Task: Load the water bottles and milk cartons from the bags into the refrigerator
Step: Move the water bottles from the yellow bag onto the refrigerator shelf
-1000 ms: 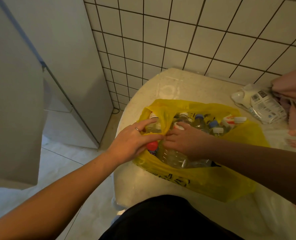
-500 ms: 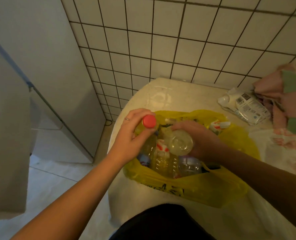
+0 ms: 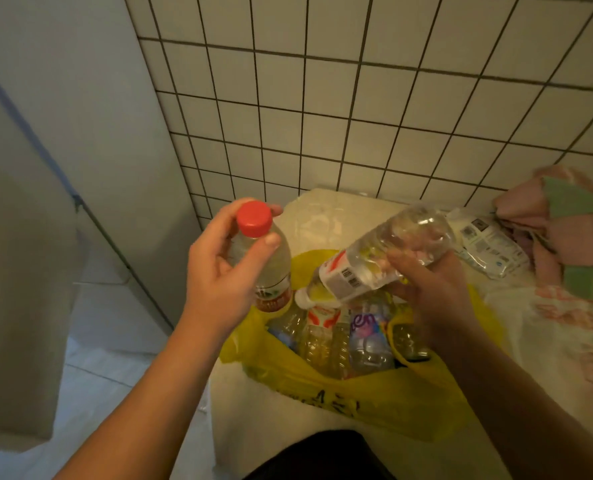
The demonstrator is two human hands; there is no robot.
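My left hand [image 3: 219, 271] grips a clear water bottle with a red cap [image 3: 265, 251], held upright above the left rim of the yellow plastic bag [image 3: 374, 400]. My right hand [image 3: 430, 292] holds a second clear water bottle [image 3: 385, 258] with a white cap, tilted cap-down over the bag's opening. Several more bottles [image 3: 343, 341] lie packed inside the bag, which sits on a pale countertop [image 3: 253, 403]. The refrigerator [image 3: 90, 133] stands to the left, its open door [image 3: 14, 271] nearest me.
A tiled wall [image 3: 357, 116] rises behind the counter. A plastic-wrapped white pack [image 3: 489, 244] and pink and green cloths [image 3: 572, 230] lie at the back right. A white plastic bag with red print [image 3: 572, 327] spreads to the right. Pale floor [image 3: 108, 358] shows between refrigerator and counter.
Both hands have lifted their bottles up out of the bag. The right-hand bottle has tipped from end-on to slanted with its cap down. The view has tilted upward.
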